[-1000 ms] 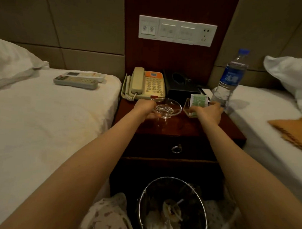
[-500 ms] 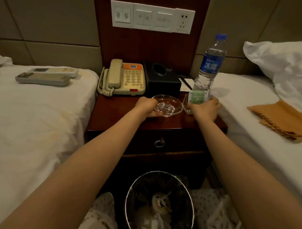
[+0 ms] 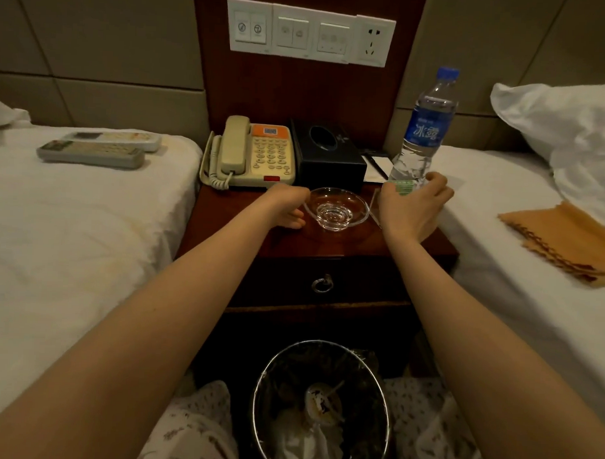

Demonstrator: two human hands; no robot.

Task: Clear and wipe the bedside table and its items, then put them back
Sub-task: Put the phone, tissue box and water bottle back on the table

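Lifting green packet (image 3: 402, 186) with right hand (image 3: 413, 205), pinched, slightly higher than half-second ago, nearing bottle (image 3: 424, 130) base at 2 o'clock. Keeping glass dish (image 3: 336, 210) down mid-worktop (image 3: 328, 244), gripping 9 o'clock rim with left hand (image 3: 288, 203). Judging clearing barely begun. Minding phone (image 3: 259, 152), tissue box (image 3: 327, 154) crowding 11–12 o'clock; finding laying room on beds (image 3: 71, 221) at 9, 3 o'clock.

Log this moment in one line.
left grip: curled at dish rim, hold unclear | right grip: holds packet | table: phone, box on it
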